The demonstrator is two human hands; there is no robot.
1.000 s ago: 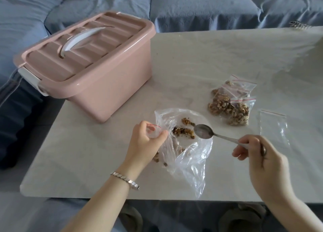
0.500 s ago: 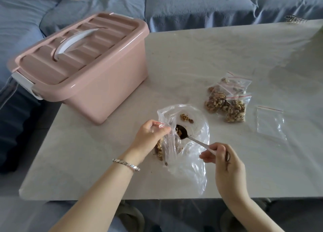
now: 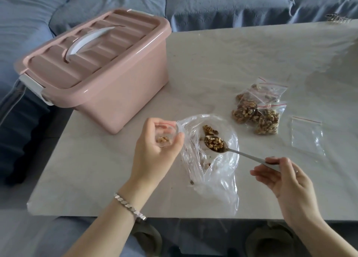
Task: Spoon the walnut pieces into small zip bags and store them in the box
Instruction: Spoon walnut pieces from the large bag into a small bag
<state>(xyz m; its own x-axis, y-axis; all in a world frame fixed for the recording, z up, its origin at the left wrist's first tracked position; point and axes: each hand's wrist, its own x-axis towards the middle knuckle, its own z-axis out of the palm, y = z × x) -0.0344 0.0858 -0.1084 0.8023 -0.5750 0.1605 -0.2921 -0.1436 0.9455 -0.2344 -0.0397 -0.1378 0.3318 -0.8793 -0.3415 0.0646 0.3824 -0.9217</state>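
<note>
Raised since half a second ago, the spoon (image 3: 242,154) has left the inside of the large clear bag (image 3: 215,175). Its bowl now sits level above the bag's mouth, heaped with walnut pieces (image 3: 214,143), and the right hand (image 3: 284,177) has drawn back to the right.

The right hand pinches the handle's end between thumb and fingers. The left hand (image 3: 155,152), with a bracelet (image 3: 129,206) at the wrist, curls round a small zip bag (image 3: 164,135) with its mouth turned up and a few pieces inside. The spoon bowl is just right of it, not touching.

Beyond the right hand lie filled zip bags (image 3: 259,111), each with a red strip at the mouth. An empty zip bag (image 3: 308,138) lies flat beside them. Any print on the bags is too small to read.

Beyond and left of the left hand stands the pink box (image 3: 116,98), lid on, with a white handle (image 3: 87,42) and a white latch (image 3: 33,84). Its left end appears to overhang the counter (image 3: 232,63) edge. The large clear bag's tail lies near the counter's near edge. Bare counter lies left of the left hand and far beyond the filled zip bags.
</note>
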